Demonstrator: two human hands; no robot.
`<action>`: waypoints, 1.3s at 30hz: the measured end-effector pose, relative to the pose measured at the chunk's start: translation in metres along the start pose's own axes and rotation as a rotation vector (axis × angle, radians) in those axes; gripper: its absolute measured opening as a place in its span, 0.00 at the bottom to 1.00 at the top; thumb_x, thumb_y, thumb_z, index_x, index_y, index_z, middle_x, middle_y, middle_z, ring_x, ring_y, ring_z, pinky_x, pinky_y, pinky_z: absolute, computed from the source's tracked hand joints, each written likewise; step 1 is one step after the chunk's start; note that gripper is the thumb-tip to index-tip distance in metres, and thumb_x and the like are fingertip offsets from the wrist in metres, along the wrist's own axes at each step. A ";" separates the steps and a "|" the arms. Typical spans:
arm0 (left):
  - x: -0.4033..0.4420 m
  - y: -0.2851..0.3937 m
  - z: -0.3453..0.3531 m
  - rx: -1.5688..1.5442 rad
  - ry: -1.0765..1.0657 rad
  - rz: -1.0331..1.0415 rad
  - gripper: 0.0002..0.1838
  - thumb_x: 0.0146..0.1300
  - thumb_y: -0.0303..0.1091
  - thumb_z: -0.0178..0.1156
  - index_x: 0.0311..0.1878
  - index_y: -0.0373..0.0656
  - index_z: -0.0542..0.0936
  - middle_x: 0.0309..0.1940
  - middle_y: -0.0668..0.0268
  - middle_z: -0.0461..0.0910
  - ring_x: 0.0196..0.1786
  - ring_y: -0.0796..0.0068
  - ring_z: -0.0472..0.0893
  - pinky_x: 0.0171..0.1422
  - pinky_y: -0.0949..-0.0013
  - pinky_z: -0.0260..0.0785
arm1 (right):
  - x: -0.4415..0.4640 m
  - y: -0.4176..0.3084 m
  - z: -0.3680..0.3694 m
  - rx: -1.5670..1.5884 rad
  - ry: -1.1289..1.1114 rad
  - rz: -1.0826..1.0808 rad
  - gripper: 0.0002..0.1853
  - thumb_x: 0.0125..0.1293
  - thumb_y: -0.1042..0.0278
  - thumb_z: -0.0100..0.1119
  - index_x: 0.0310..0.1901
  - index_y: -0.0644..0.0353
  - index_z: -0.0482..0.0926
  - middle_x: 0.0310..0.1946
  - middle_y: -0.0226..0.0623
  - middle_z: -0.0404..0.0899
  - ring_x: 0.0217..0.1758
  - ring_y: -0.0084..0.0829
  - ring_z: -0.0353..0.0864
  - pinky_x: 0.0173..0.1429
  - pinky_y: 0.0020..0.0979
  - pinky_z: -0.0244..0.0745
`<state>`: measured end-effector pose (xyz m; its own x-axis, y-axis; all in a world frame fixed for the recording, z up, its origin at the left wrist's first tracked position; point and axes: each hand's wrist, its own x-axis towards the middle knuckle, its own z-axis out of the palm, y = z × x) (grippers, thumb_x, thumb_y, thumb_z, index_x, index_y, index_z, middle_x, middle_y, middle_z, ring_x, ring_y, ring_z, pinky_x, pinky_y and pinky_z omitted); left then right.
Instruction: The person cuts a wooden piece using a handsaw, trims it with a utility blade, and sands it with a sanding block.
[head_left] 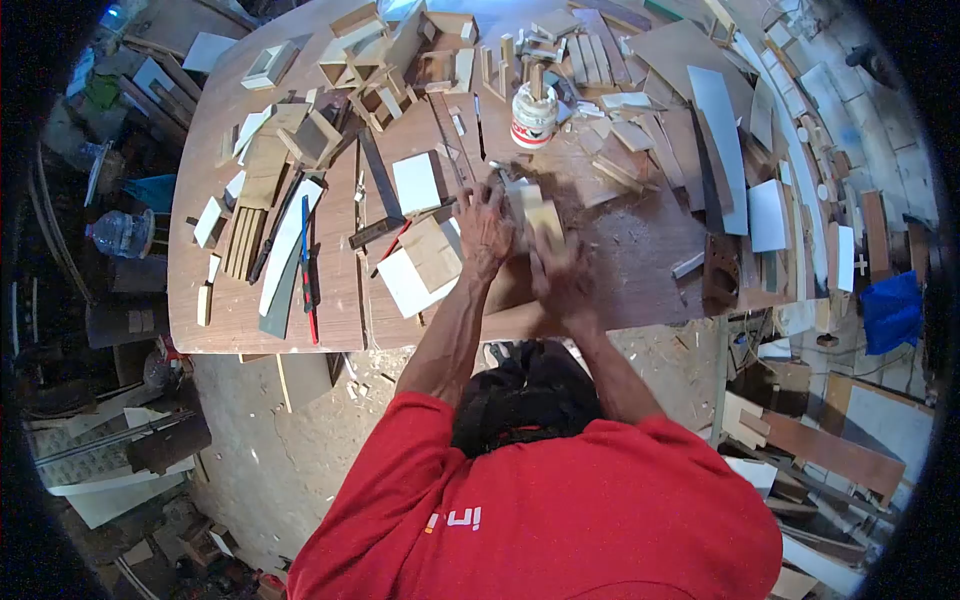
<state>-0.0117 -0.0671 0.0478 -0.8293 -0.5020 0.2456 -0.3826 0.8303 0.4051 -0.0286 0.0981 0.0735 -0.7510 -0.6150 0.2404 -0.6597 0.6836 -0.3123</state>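
My left hand (485,232) is at the middle of the workbench, its fingers bent down at the edge of a small pale wooden piece (516,203). Close by on the right, my right hand (562,268) is smeared by motion. Its fingers are around a yellowish block (543,218), which touches or overlaps the pale piece; their contact is blurred. Dust lies around both hands. Beyond them stands a white glue tub (534,122) with wooden sticks in it. Left of my left hand lie a light-brown board (428,250) and a white panel (405,284).
The brown workbench (640,290) carries small wooden frames (360,55), grooved wood strips (243,243), a blue-and-red pen-like tool (307,255) and a dark metal square (378,175). Long white boards (717,140) line the right side. Scraps (820,450) crowd the floor at right.
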 end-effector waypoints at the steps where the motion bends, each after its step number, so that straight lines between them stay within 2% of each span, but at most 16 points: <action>1: -0.001 0.001 0.000 -0.065 0.031 0.022 0.28 0.49 0.37 0.61 0.58 0.49 0.75 0.55 0.60 0.70 0.61 0.52 0.65 0.63 0.46 0.60 | 0.017 0.003 0.006 0.067 -0.047 0.025 0.25 0.68 0.57 0.52 0.65 0.52 0.71 0.45 0.57 0.68 0.51 0.54 0.72 0.53 0.53 0.70; 5: 0.003 0.008 0.002 -0.007 0.045 -0.033 0.28 0.47 0.34 0.60 0.57 0.47 0.75 0.55 0.58 0.70 0.60 0.49 0.66 0.63 0.48 0.61 | 0.021 0.004 0.001 0.024 -0.066 0.009 0.24 0.69 0.55 0.51 0.64 0.51 0.72 0.44 0.56 0.69 0.47 0.54 0.72 0.45 0.53 0.73; 6: 0.009 0.007 0.001 -0.012 0.056 -0.027 0.28 0.47 0.34 0.60 0.57 0.47 0.75 0.55 0.58 0.70 0.60 0.49 0.66 0.63 0.48 0.61 | 0.002 0.003 -0.007 -0.228 0.203 -0.202 0.22 0.69 0.55 0.50 0.63 0.49 0.74 0.44 0.54 0.70 0.45 0.52 0.72 0.45 0.53 0.72; 9: 0.002 0.001 0.005 -0.083 0.002 -0.005 0.30 0.46 0.34 0.59 0.58 0.46 0.75 0.56 0.57 0.70 0.60 0.48 0.66 0.64 0.47 0.61 | 0.011 0.008 0.001 -0.044 -0.024 -0.030 0.23 0.67 0.57 0.54 0.64 0.46 0.75 0.55 0.60 0.69 0.44 0.54 0.71 0.53 0.51 0.69; 10: 0.001 0.001 0.008 -0.112 0.042 0.022 0.30 0.45 0.34 0.60 0.58 0.46 0.75 0.56 0.56 0.70 0.59 0.47 0.66 0.64 0.47 0.61 | 0.045 0.018 0.012 -0.018 0.012 -0.194 0.23 0.66 0.58 0.54 0.63 0.47 0.76 0.53 0.59 0.70 0.45 0.53 0.71 0.54 0.50 0.70; 15: 0.010 0.008 -0.005 -0.076 0.065 -0.001 0.29 0.46 0.33 0.58 0.58 0.46 0.75 0.55 0.56 0.71 0.58 0.46 0.66 0.64 0.49 0.61 | 0.015 0.019 0.023 -0.064 0.087 -0.122 0.25 0.67 0.57 0.52 0.66 0.47 0.73 0.50 0.59 0.71 0.45 0.53 0.71 0.52 0.49 0.71; 17: 0.004 0.008 -0.008 -0.155 0.044 0.022 0.29 0.47 0.33 0.57 0.58 0.45 0.75 0.54 0.56 0.71 0.58 0.47 0.66 0.64 0.49 0.61 | -0.013 0.012 0.006 -0.083 -0.046 -0.039 0.25 0.67 0.56 0.52 0.65 0.50 0.72 0.57 0.59 0.68 0.61 0.60 0.67 0.61 0.65 0.65; 21: 0.002 0.002 0.002 -0.129 0.048 0.039 0.29 0.47 0.33 0.56 0.58 0.45 0.76 0.54 0.55 0.71 0.58 0.48 0.66 0.64 0.49 0.61 | 0.072 0.011 0.008 0.067 -0.138 0.068 0.25 0.67 0.57 0.51 0.66 0.45 0.71 0.59 0.58 0.68 0.56 0.56 0.69 0.61 0.59 0.66; 22: 0.000 0.003 0.001 -0.149 0.075 0.041 0.29 0.47 0.33 0.56 0.58 0.44 0.76 0.54 0.55 0.72 0.58 0.48 0.66 0.64 0.49 0.61 | 0.061 0.017 0.013 -0.022 -0.017 -0.181 0.25 0.66 0.57 0.53 0.65 0.44 0.73 0.51 0.57 0.70 0.52 0.53 0.70 0.60 0.53 0.66; 25: 0.014 0.003 -0.001 -0.200 0.156 0.084 0.28 0.47 0.33 0.56 0.57 0.43 0.77 0.53 0.56 0.72 0.57 0.47 0.67 0.64 0.50 0.61 | -0.018 0.021 0.005 -0.210 0.058 -0.133 0.26 0.66 0.61 0.54 0.67 0.46 0.71 0.53 0.64 0.69 0.49 0.56 0.70 0.50 0.50 0.72; 27: -0.006 0.000 0.000 -0.218 0.150 0.113 0.28 0.47 0.34 0.56 0.56 0.43 0.77 0.52 0.56 0.73 0.56 0.46 0.67 0.64 0.51 0.61 | 0.008 0.036 0.038 -0.228 0.137 -0.148 0.26 0.62 0.55 0.55 0.64 0.45 0.73 0.46 0.57 0.70 0.49 0.54 0.71 0.51 0.53 0.71; 30: 0.006 0.005 0.000 -0.178 0.141 0.049 0.24 0.46 0.31 0.57 0.52 0.43 0.79 0.50 0.56 0.74 0.55 0.47 0.68 0.63 0.51 0.62 | 0.066 0.015 -0.002 -0.001 -0.153 0.016 0.29 0.64 0.53 0.54 0.68 0.41 0.68 0.48 0.54 0.70 0.53 0.57 0.71 0.54 0.53 0.72; 33: 0.009 0.007 0.005 -0.159 0.178 0.024 0.23 0.49 0.31 0.59 0.52 0.43 0.79 0.53 0.61 0.75 0.57 0.51 0.68 0.63 0.50 0.61 | -0.004 0.014 -0.003 -0.272 0.061 -0.121 0.28 0.66 0.58 0.54 0.69 0.40 0.68 0.56 0.61 0.69 0.47 0.53 0.69 0.51 0.52 0.71; 35: 0.004 -0.002 0.015 -0.139 0.125 -0.012 0.24 0.46 0.30 0.61 0.52 0.44 0.79 0.51 0.62 0.76 0.56 0.51 0.69 0.62 0.52 0.62 | -0.006 0.023 0.009 -0.200 -0.067 -0.086 0.28 0.65 0.61 0.54 0.68 0.40 0.70 0.56 0.62 0.68 0.47 0.52 0.68 0.52 0.54 0.69; 37: 0.008 -0.007 0.010 -0.199 0.081 0.040 0.26 0.41 0.30 0.63 0.50 0.44 0.80 0.51 0.63 0.77 0.56 0.51 0.69 0.63 0.53 0.62 | 0.049 0.042 0.039 -0.006 -0.023 -0.190 0.29 0.65 0.61 0.54 0.69 0.41 0.69 0.58 0.60 0.67 0.47 0.52 0.68 0.55 0.53 0.67; 39: 0.008 -0.006 0.009 -0.230 0.069 -0.008 0.29 0.37 0.30 0.64 0.51 0.44 0.79 0.52 0.61 0.77 0.57 0.51 0.69 0.65 0.54 0.62 | 0.063 0.033 0.032 0.016 -0.092 -0.058 0.30 0.64 0.60 0.54 0.70 0.41 0.67 0.60 0.52 0.67 0.48 0.51 0.67 0.57 0.51 0.65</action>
